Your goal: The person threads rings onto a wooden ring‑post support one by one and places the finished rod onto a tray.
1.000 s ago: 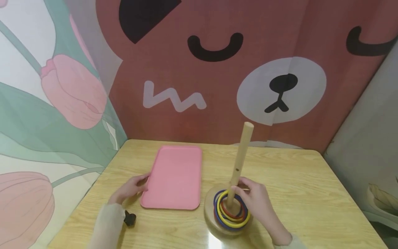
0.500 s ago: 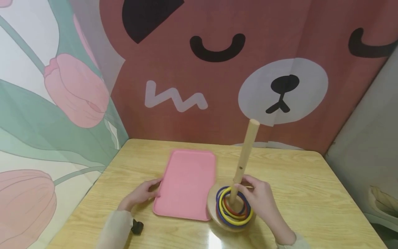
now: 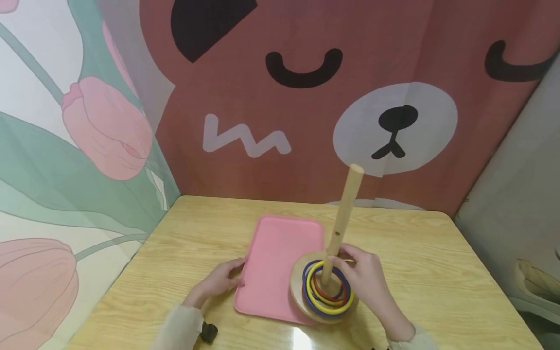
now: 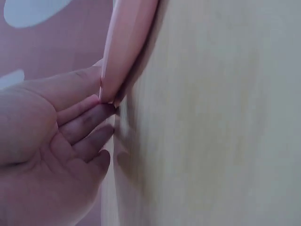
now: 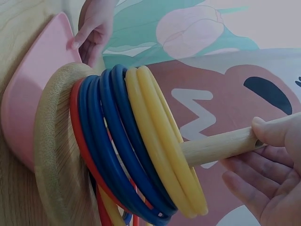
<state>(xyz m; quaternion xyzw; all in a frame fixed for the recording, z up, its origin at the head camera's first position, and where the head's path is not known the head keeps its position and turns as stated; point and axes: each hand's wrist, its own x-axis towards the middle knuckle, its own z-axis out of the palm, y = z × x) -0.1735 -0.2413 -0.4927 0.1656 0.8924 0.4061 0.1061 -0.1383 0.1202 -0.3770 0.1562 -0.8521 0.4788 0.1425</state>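
My left hand (image 3: 220, 279) pinches the left edge of a pink tray (image 3: 273, 248) on the table. In the left wrist view, the thumb lies over the tray's rim (image 4: 124, 52) with fingertips at its underside. My right hand (image 3: 367, 277) grips the wooden post (image 3: 347, 204) of a ring-toss stand low down, between thumb and fingers. Blue, red and yellow rings (image 5: 155, 136) are stacked around the post above the round wooden base (image 5: 56, 150). The base overlaps the tray's right part, held close over it, and the post leans right.
The wood-grain table (image 3: 407, 253) extends around the tray and stand. Behind it hangs a curtain (image 3: 306, 160) with a bear face, and a tulip-print curtain (image 3: 105, 131) is at left. A small black device (image 3: 209, 333) sits at my left wrist.
My left hand has slid the tray rightward and slightly nearer, so its right part is now beneath the stand's base. My right hand keeps its grip on the post, nearly in place.
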